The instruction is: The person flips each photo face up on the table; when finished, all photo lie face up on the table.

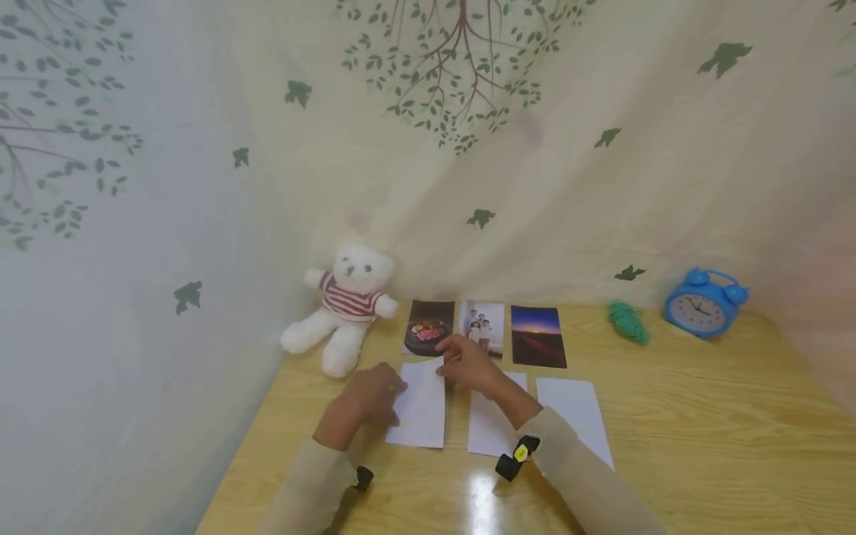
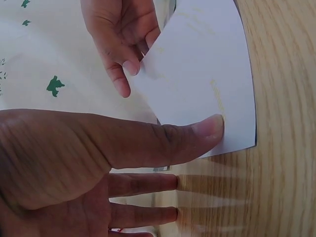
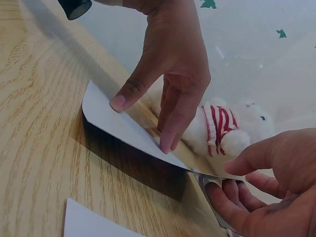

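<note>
A white-backed photo card (image 1: 420,412) lies at the left of the near row, its far right corner lifted and its dark underside showing in the right wrist view. My right hand (image 1: 471,364) pinches that corner between thumb and fingers. My left hand (image 1: 368,397) is at the card's left side; its thumb (image 2: 207,129) rests on the white face, and the other fingers stay straight. Just beyond lie a photo of grilled food (image 1: 428,312) and a family photo (image 1: 493,316), partly behind my right hand. A sunset photo (image 1: 538,338) completes that far row.
Two more white cards, a middle one (image 1: 491,435) and a right one (image 1: 571,409), lie under and beside my right forearm. A white teddy bear (image 1: 351,305) sits at the back left. Toward the back right are a green bundle (image 1: 627,322) and a blue alarm clock (image 1: 704,306).
</note>
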### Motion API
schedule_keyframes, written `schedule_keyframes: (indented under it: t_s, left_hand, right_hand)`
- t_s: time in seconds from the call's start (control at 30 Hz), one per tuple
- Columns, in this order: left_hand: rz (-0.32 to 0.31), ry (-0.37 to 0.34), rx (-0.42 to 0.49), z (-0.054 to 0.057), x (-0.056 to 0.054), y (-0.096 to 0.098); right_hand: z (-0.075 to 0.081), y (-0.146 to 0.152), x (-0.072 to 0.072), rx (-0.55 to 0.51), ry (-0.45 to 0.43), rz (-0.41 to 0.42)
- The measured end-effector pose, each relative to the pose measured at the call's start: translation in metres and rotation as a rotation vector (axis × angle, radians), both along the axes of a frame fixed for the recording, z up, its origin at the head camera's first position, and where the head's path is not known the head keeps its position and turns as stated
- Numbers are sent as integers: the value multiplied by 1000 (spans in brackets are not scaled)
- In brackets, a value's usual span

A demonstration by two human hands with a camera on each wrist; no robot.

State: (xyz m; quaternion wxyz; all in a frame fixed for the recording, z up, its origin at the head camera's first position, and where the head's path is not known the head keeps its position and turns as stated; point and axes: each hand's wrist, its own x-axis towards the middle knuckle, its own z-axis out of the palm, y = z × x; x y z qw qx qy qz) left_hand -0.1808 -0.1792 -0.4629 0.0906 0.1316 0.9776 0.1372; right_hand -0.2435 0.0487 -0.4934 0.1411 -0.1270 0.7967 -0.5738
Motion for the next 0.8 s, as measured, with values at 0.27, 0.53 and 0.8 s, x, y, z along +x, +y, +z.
schedule_keyframes:
  t_s: [0.27, 0.53, 0.8]
  left_hand:
    - [41, -44, 14, 4, -1, 6]
    - [74, -102, -105, 3, 2, 25]
    - [81, -87, -143, 14, 11, 43]
  right_hand:
    - [0, -1, 5, -86, -90, 7]
    - [-2, -3, 6, -171, -145, -28]
    - [-1, -4, 8, -247, -182, -30]
